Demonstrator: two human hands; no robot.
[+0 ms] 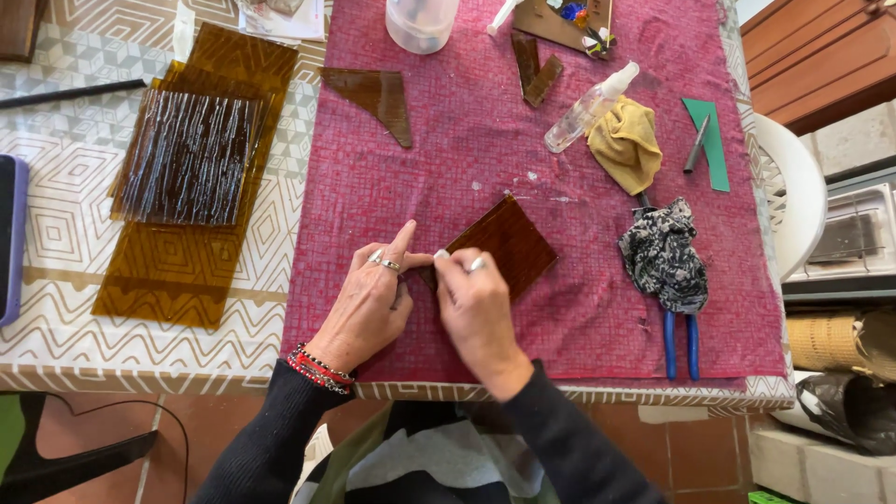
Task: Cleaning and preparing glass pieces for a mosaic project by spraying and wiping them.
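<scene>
Low in the centre of the frame, the left hand (pixel 369 299) and right hand (pixel 476 303) both pinch the near corner of a square amber glass piece (pixel 509 245), fingers closed, steadying it flat on the magenta cloth (pixel 467 159) cushioning the desk. Further up, a clear spray bottle (pixel 588 110) lies within reach.

Black sleeves, a red-and-black beaded bracelet (pixel 320 369) on the left wrist, silver rings on the fingers (pixel 390 265).

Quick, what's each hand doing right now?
Left hand: pinching the corner of the amber glass piece.
Right hand: pinching the same corner, fingers closed.
</scene>
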